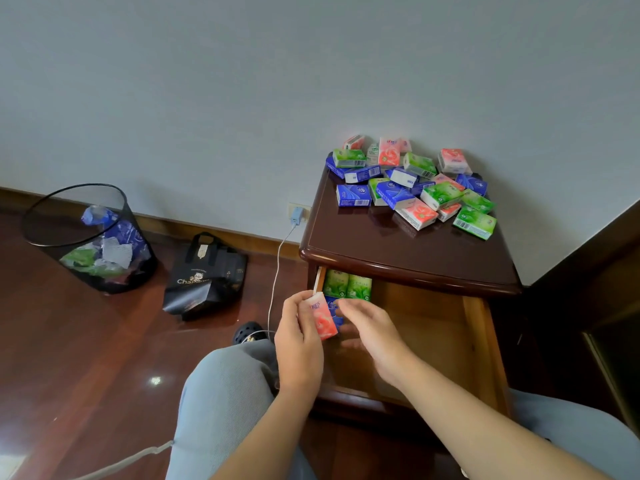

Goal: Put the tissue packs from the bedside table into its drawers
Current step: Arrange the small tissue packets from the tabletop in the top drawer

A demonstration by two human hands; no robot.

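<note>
Over the open drawer's [479, 327] back-left corner, the left hand [298, 344] grips a pink tissue pack [323, 317], while the right hand [372, 329] hovers spread and empty above the packs already inside.

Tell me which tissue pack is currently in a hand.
The pink tissue pack, held upright in the left hand over the open drawer. All others lie loose on the bedside table or already sit in the drawer.
</note>
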